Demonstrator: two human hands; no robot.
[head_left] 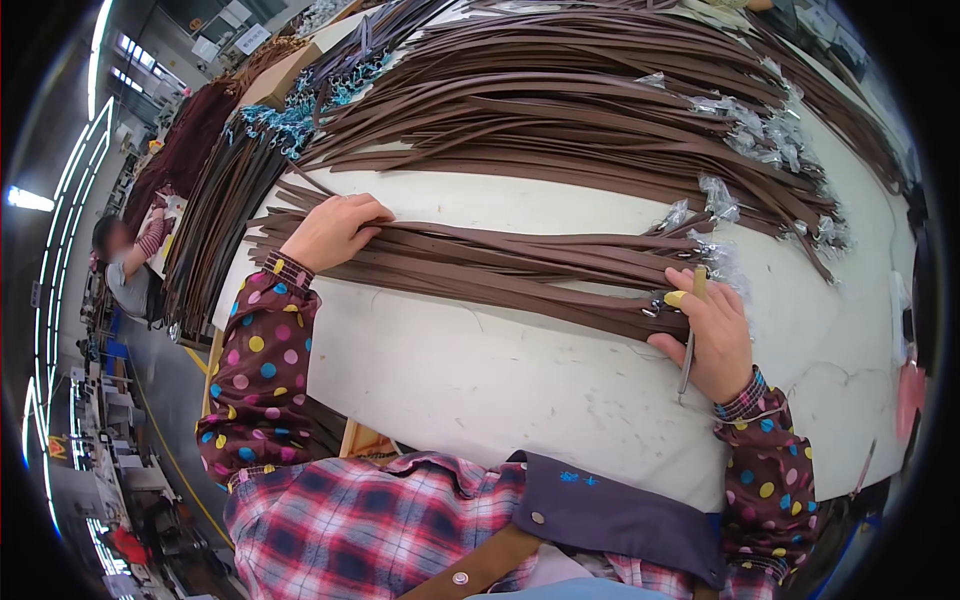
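Note:
A bundle of long, flat brown straps (500,262) lies across the white table in front of me. My left hand (338,230) is closed over the bundle near its left end, fingers curled on the upper straps. At the other end, my right hand (718,335) grips a slim tool (688,362) with a yellowish upper part and a thin grey tip pointing toward me. Yellow tape wraps one right finger. Those fingers also rest by the strap ends, where shiny metal fittings (655,303) show. Clear plastic wrap (722,262) covers other fittings just beyond the hand.
Larger piles of brown straps (560,105) with plastic-wrapped ends fill the table's far side. Dark straps with blue ties (275,125) hang over its left edge. A person (135,265) is at the far left. A pink object (910,400) sits at the right edge of the white tabletop (480,380).

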